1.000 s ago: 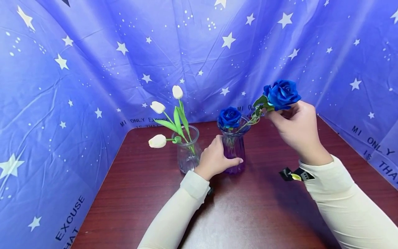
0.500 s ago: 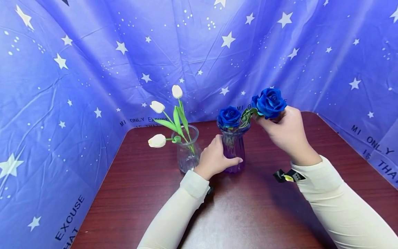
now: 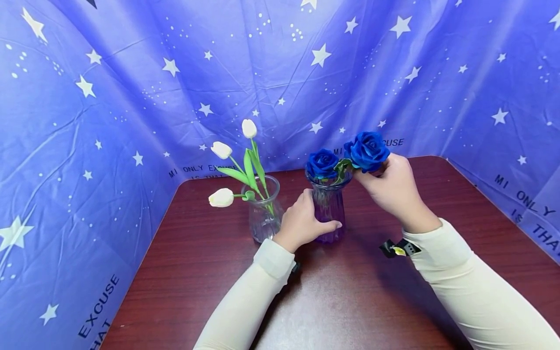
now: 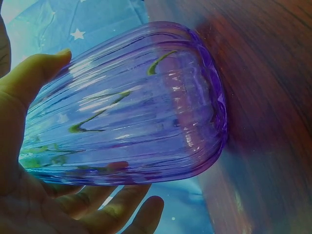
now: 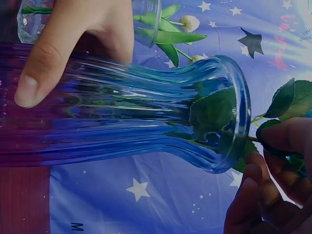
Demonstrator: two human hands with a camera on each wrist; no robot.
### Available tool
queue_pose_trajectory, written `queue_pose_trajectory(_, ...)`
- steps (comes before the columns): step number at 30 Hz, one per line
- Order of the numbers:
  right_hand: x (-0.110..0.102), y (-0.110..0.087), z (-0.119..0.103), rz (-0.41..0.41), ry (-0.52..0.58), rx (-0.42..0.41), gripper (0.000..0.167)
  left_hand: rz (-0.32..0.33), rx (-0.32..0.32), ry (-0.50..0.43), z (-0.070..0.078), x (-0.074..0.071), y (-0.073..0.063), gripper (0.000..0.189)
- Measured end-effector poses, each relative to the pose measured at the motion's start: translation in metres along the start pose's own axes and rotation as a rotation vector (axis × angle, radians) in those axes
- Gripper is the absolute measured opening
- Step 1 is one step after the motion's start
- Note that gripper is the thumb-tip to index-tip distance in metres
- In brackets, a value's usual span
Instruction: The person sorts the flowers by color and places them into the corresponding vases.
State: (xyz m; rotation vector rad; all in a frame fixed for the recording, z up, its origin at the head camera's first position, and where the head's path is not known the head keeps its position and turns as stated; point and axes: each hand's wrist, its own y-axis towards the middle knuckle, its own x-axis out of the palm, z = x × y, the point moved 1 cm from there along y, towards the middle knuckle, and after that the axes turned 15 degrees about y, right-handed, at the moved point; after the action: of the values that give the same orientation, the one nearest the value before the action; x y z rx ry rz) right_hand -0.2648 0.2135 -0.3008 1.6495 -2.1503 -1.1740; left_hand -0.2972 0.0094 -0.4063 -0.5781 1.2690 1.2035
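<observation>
A ribbed glass vase (image 3: 329, 209), purple below and bluish towards the rim, stands upright on the table. My left hand (image 3: 302, 221) grips its side, thumb across the front and fingers behind. One blue rose (image 3: 323, 164) sits at the mouth with its stem inside. Above the right of the rim, my right hand (image 3: 391, 187) pinches the stem of another blue rose (image 3: 369, 151), its bloom tilted to the right. In the right wrist view, that stem (image 5: 252, 139) passes over the rim between thumb and fingers, and a green leaf (image 5: 212, 114) shows through the glass.
Left of the purple vase stands a clear glass vase (image 3: 262, 223) holding white tulips (image 3: 221, 198) that lean left. The dark red wooden table (image 3: 197, 287) is enclosed by blue star-patterned cloth (image 3: 262, 58) at the back and sides.
My right hand has moved left and down with the blue rose, bringing its bloom close to the other one and its stem further into the vase. The left hand has stayed put.
</observation>
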Motion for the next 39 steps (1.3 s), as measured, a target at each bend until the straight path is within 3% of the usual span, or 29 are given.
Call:
queue_pose_trajectory(5, 0.004, -0.001, 0.001, -0.021, 0.003, 0.018, 0.016, 0.008, 0.005, 0.001, 0.000, 0.000, 0.000, 0.094)
queue_pose_trajectory(14, 0.012, -0.005, 0.008, -0.048, 0.052, 0.105, 0.034, 0.010, 0.007, 0.002, -0.001, 0.001, -0.001, 0.095)
queue_pose_trajectory(24, 0.009, -0.003, 0.006, -0.063, 0.054, 0.146, 0.033, 0.003, 0.006, 0.025, 0.000, 0.001, -0.001, 0.094)
queue_pose_trajectory(29, 0.005, -0.003, 0.001, -0.025, 0.180, 0.177, 0.045, 0.004, -0.001, 0.018, 0.001, 0.000, 0.000, 0.093)
queue_pose_trajectory(34, 0.000, -0.007, -0.005, -0.025, 0.358, 0.083, 0.068, -0.007, -0.002, 0.005, 0.000, -0.001, 0.000, 0.093)
queue_pose_trajectory(39, -0.002, -0.009, -0.012, -0.014, 0.401, -0.033, 0.064, -0.016, 0.000, -0.003, 0.000, -0.002, 0.000, 0.093)
